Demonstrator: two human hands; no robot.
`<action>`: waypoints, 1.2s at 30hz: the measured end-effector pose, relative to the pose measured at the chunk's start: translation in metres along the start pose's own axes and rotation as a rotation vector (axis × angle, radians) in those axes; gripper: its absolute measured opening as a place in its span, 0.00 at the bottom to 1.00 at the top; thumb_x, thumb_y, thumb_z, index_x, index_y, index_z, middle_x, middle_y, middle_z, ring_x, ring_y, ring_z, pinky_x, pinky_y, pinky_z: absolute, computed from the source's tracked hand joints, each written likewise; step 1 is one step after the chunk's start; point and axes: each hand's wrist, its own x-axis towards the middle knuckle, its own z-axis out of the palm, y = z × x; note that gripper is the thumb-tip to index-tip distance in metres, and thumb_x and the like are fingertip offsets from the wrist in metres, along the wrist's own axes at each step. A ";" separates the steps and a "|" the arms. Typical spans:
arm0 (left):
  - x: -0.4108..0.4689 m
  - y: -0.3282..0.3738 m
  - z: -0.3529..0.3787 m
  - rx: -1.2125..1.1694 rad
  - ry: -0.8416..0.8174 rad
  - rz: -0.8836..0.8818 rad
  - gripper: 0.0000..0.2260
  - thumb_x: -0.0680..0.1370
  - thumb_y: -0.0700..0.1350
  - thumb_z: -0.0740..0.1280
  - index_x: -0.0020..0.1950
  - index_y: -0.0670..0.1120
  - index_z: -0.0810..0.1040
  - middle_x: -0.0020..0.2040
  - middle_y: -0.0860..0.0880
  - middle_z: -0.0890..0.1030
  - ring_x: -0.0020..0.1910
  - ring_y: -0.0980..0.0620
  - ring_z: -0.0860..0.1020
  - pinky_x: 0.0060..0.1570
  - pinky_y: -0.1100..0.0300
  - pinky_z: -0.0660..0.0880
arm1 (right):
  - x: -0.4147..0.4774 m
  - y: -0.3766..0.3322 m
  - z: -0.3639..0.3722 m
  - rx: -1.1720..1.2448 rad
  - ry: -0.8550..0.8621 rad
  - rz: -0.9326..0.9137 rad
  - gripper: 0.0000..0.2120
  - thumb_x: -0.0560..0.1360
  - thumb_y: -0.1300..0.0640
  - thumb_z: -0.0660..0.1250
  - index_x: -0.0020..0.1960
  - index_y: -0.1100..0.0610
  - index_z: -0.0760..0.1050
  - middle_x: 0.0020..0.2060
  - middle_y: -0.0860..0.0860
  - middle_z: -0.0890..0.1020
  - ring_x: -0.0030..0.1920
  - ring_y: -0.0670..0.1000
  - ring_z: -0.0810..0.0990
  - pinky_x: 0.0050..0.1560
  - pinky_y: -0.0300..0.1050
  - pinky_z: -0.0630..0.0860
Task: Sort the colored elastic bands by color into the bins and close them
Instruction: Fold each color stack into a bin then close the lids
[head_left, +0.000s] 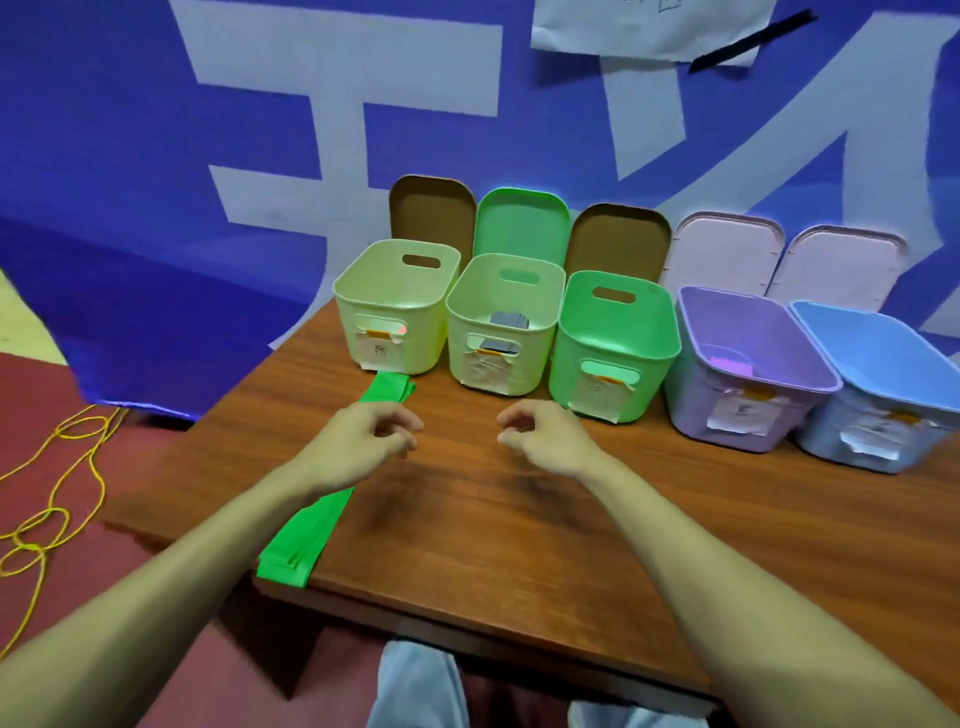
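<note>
Green bands (298, 540) were lying flat in one long stack on the wooden table (519, 519), well left of the green bin (574, 340) and passing under the left wrist. Both the left hand (363, 441) and right hand (540, 434) hovered in front-left of that bin, fingers loosely curled around nothing. I'd guess pinching the stack mid-length so it folds would make dropping it into that bin way easier.
</note>
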 end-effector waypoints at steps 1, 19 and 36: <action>-0.004 -0.018 -0.006 0.016 0.032 -0.038 0.09 0.74 0.37 0.66 0.48 0.49 0.81 0.38 0.52 0.84 0.42 0.58 0.81 0.46 0.67 0.73 | 0.005 -0.004 0.009 -0.001 -0.015 0.001 0.11 0.73 0.56 0.69 0.56 0.53 0.78 0.45 0.47 0.82 0.48 0.47 0.78 0.50 0.38 0.70; 0.034 -0.148 -0.020 0.589 0.156 0.032 0.22 0.71 0.58 0.51 0.61 0.54 0.72 0.41 0.57 0.68 0.49 0.50 0.72 0.49 0.53 0.67 | 0.158 -0.042 0.123 -0.191 0.018 0.023 0.25 0.76 0.46 0.64 0.67 0.58 0.66 0.61 0.57 0.72 0.64 0.57 0.68 0.65 0.55 0.68; 0.034 -0.159 -0.023 0.217 0.269 0.036 0.16 0.73 0.53 0.57 0.60 0.58 0.72 0.47 0.58 0.73 0.46 0.57 0.74 0.51 0.57 0.69 | 0.152 -0.062 0.136 0.279 0.264 0.072 0.11 0.73 0.62 0.68 0.52 0.50 0.71 0.39 0.45 0.78 0.47 0.49 0.79 0.54 0.48 0.75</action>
